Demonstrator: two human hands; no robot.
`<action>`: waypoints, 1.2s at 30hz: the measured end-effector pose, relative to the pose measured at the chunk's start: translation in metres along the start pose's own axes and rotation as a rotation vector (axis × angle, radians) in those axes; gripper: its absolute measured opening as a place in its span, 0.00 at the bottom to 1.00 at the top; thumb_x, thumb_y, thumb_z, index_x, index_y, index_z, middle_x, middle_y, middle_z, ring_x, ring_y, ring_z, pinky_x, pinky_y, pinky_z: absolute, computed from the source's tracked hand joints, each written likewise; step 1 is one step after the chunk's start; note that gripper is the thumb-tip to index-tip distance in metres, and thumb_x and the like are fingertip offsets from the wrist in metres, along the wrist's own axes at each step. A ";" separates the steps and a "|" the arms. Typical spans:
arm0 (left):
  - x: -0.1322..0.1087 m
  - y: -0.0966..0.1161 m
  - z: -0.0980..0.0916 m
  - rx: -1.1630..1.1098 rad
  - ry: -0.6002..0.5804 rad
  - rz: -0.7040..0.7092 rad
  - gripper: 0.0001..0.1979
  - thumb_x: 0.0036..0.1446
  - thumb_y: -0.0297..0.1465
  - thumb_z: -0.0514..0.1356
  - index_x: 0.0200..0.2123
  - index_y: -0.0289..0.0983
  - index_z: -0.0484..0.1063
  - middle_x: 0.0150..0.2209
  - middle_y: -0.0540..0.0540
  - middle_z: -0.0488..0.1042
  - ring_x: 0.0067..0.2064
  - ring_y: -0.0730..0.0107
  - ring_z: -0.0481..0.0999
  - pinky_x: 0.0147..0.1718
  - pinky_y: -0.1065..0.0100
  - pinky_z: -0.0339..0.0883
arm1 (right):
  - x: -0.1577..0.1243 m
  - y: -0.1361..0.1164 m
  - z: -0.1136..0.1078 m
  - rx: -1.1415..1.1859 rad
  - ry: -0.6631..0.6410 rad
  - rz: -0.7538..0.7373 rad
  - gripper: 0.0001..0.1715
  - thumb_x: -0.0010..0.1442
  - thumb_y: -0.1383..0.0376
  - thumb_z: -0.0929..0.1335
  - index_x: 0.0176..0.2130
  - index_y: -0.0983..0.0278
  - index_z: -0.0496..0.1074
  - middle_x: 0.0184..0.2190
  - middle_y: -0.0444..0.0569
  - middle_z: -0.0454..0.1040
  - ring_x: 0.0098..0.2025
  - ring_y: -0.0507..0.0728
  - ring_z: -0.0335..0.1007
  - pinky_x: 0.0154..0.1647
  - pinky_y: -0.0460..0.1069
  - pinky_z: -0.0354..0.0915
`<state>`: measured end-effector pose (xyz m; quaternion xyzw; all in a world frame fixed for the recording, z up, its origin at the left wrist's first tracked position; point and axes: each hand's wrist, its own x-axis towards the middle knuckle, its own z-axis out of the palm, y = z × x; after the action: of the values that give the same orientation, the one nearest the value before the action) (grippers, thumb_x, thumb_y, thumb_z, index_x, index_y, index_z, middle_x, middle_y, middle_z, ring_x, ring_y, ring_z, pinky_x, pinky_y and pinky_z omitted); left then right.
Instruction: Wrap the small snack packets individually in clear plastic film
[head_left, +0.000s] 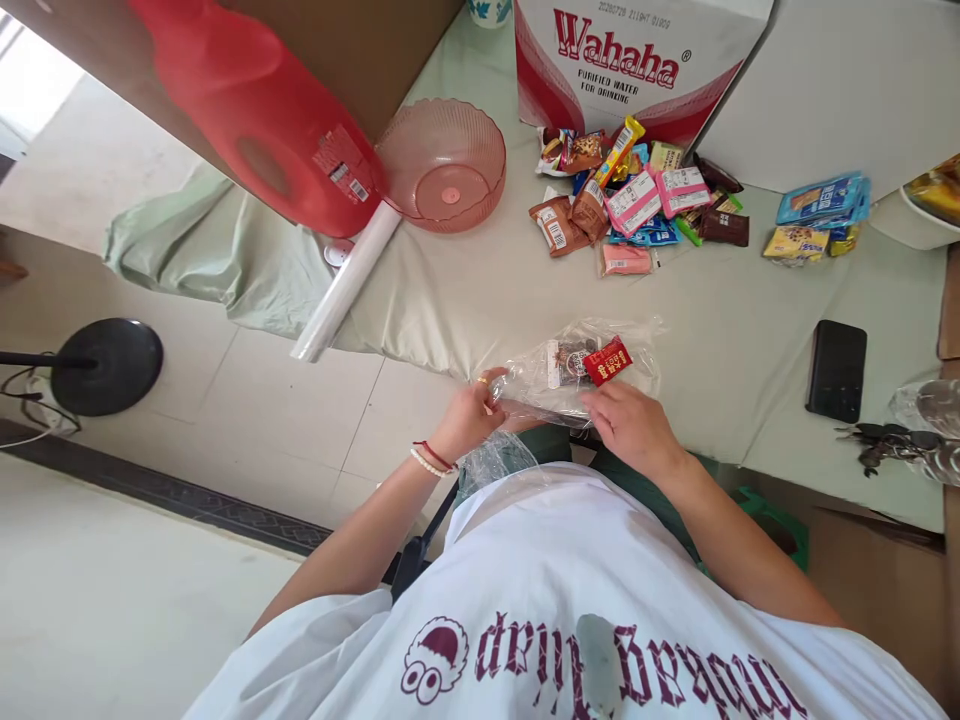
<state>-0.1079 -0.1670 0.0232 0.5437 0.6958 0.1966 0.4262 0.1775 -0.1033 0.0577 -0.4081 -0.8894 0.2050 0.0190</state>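
A clear plastic bag (637, 365) lies at the front edge of the covered table, with part of it hanging toward my lap. On or inside it are a red snack packet (608, 361) and a dark packet with white print (571, 364); I cannot tell which. My left hand (474, 415) pinches the bag's left edge between thumb and fingers. Just below the red packet, my right hand (634, 425) has its fingers closed on the bag's near edge, the thumb partly hidden underneath.
Beyond the bag lies a pile of wrapped snacks (634, 200), before a Wahaba-style white and red carton (637, 60). A pink ribbed bowl (480, 190), a red jug (262, 120) and a plastic film roll (345, 285) stand left. At right are more packets (821, 205), a phone (837, 370) and keys (877, 445).
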 end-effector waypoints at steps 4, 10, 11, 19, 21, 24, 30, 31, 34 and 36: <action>-0.004 -0.017 -0.010 -0.055 -0.034 -0.015 0.32 0.56 0.30 0.60 0.66 0.40 0.69 0.30 0.53 0.75 0.30 0.71 0.72 0.34 0.69 0.66 | 0.021 0.012 -0.013 -0.130 -0.040 0.090 0.18 0.73 0.67 0.63 0.53 0.59 0.81 0.46 0.56 0.78 0.52 0.64 0.71 0.41 0.52 0.67; -0.006 -0.021 -0.014 -0.004 -0.004 0.008 0.25 0.56 0.31 0.63 0.59 0.37 0.72 0.50 0.43 0.79 0.25 0.79 0.66 0.31 0.68 0.66 | 0.053 0.014 -0.024 -0.230 -0.035 -0.066 0.33 0.68 0.70 0.69 0.69 0.59 0.67 0.51 0.58 0.73 0.50 0.64 0.67 0.45 0.53 0.63; -0.006 -0.020 -0.012 0.014 0.006 0.018 0.30 0.56 0.30 0.63 0.62 0.38 0.69 0.50 0.44 0.79 0.25 0.78 0.66 0.31 0.68 0.67 | 0.059 0.013 -0.024 -0.237 -0.037 -0.131 0.34 0.66 0.71 0.70 0.69 0.60 0.67 0.51 0.58 0.73 0.51 0.65 0.66 0.47 0.54 0.63; -0.018 -0.026 0.004 0.467 0.167 0.139 0.37 0.63 0.28 0.58 0.75 0.43 0.57 0.59 0.35 0.69 0.44 0.61 0.76 0.37 0.64 0.72 | 0.112 0.011 -0.027 -0.046 -0.135 -0.397 0.13 0.71 0.63 0.67 0.41 0.62 0.82 0.47 0.57 0.74 0.48 0.63 0.63 0.48 0.55 0.59; -0.022 -0.028 0.006 0.588 0.170 0.230 0.32 0.66 0.26 0.55 0.72 0.48 0.64 0.64 0.36 0.68 0.49 0.59 0.76 0.40 0.64 0.73 | 0.132 0.013 -0.027 0.057 -0.142 -0.384 0.13 0.71 0.63 0.67 0.42 0.64 0.82 0.44 0.56 0.75 0.46 0.63 0.64 0.49 0.55 0.60; -0.022 -0.025 0.006 0.689 0.077 0.345 0.33 0.66 0.22 0.52 0.70 0.54 0.68 0.69 0.42 0.67 0.50 0.59 0.76 0.50 0.60 0.74 | 0.166 0.014 -0.024 0.169 -0.131 -0.299 0.11 0.67 0.65 0.68 0.41 0.66 0.82 0.40 0.55 0.77 0.45 0.61 0.66 0.51 0.53 0.61; -0.006 -0.020 0.002 0.670 -0.107 0.428 0.45 0.59 0.16 0.51 0.76 0.54 0.55 0.78 0.47 0.55 0.56 0.56 0.77 0.54 0.57 0.74 | 0.222 0.013 -0.029 0.263 -0.047 0.046 0.16 0.66 0.68 0.66 0.49 0.72 0.79 0.40 0.53 0.79 0.41 0.58 0.71 0.47 0.52 0.64; -0.004 -0.022 0.001 0.636 -0.091 0.402 0.47 0.57 0.16 0.52 0.77 0.51 0.52 0.78 0.45 0.51 0.60 0.54 0.75 0.52 0.58 0.75 | 0.221 0.015 -0.034 0.244 0.014 0.078 0.18 0.66 0.68 0.67 0.51 0.72 0.78 0.43 0.55 0.79 0.42 0.59 0.71 0.49 0.53 0.65; 0.001 -0.029 0.000 0.542 -0.033 0.284 0.50 0.55 0.17 0.53 0.79 0.47 0.44 0.80 0.42 0.45 0.68 0.51 0.71 0.45 0.64 0.78 | 0.190 0.025 -0.055 0.206 0.220 0.022 0.20 0.67 0.66 0.66 0.56 0.69 0.76 0.50 0.58 0.76 0.49 0.62 0.71 0.54 0.56 0.66; 0.002 -0.033 -0.002 0.525 -0.042 0.237 0.49 0.56 0.18 0.52 0.79 0.47 0.45 0.80 0.44 0.44 0.67 0.51 0.73 0.42 0.65 0.78 | 0.151 0.032 -0.066 0.203 0.230 -0.078 0.19 0.70 0.66 0.63 0.55 0.65 0.76 0.50 0.56 0.76 0.50 0.62 0.72 0.54 0.57 0.67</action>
<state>-0.1290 -0.1758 -0.0009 0.7170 0.6454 0.0472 0.2592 0.1131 0.0486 0.0860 -0.3898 -0.8714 0.2448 0.1697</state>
